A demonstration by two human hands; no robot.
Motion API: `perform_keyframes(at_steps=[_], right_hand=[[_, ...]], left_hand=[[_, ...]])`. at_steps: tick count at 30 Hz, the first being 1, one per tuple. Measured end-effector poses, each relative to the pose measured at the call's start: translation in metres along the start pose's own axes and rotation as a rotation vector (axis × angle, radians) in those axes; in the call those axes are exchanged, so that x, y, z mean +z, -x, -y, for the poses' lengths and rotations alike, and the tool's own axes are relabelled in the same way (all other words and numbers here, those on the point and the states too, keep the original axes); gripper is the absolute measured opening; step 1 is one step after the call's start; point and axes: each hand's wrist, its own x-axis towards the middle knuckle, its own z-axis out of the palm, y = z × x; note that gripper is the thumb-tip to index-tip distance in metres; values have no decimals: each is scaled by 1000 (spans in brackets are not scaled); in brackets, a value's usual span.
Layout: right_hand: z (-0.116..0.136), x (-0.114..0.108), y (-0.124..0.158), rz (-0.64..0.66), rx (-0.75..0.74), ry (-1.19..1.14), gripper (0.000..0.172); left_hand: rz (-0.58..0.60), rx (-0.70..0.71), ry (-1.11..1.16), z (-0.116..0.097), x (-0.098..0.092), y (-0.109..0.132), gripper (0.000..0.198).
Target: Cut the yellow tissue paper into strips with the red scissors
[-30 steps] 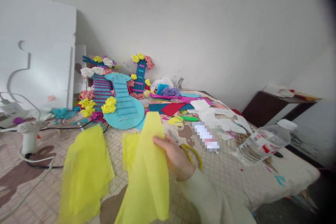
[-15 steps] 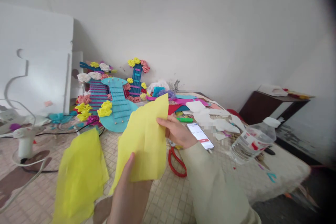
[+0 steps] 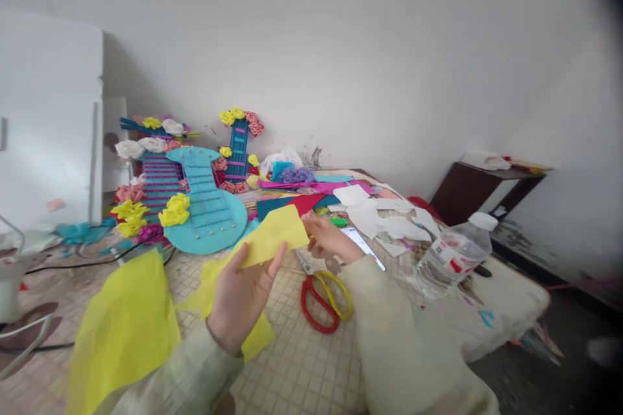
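Observation:
A sheet of yellow crepe paper (image 3: 280, 228) is stretched between my two hands above the table. My left hand (image 3: 244, 295), palm toward me, grips its lower edge with thumb and fingers. At the right end, my right hand (image 3: 333, 238) pinches the paper's corner; some of its fingers are hidden. More yellow paper (image 3: 259, 337) shows below and behind my left hand, and I cannot tell whether it is the same sheet. Scissors (image 3: 321, 308) with one red and one yellow handle loop lie just below my right hand. Another yellow crepe sheet (image 3: 129, 324) lies at the left.
A turquoise guitar-shaped panel (image 3: 204, 207) and several paper flowers (image 3: 175, 209) stand at the back left. White paper scraps (image 3: 384, 217), a phone (image 3: 365, 245) and a large water bottle (image 3: 455, 256) are on the right. A white glue gun (image 3: 10, 288) with its cable is far left.
The held yellow sheet has gone from upright to tilted down and looks shorter. My left hand has turned palm toward me. The view has shifted right, and both scissor handles now show.

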Motion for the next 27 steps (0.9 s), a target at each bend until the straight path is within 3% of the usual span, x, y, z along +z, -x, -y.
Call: perform_keyframes(at_steps=[2, 6, 11, 15, 22, 27], right_hand=[[-15, 0, 23, -40, 10, 218, 41], [-48, 14, 66, -67, 60, 524, 17], [-64, 27, 75, -83, 99, 661, 23], [-61, 27, 70, -79, 141, 696, 17], [-56, 39, 75, -77, 149, 647, 46], [-63, 31, 78, -134, 117, 428, 19]], left_hand=[[27, 32, 1, -1, 3, -4, 39], [80, 76, -20, -6, 9, -9, 35], [104, 100, -103, -11, 13, -16, 24], [116, 145, -152, -18, 17, -19, 28], [106, 269, -172, -37, 15, -22, 30], [78, 351, -195, -55, 8, -26, 30]])
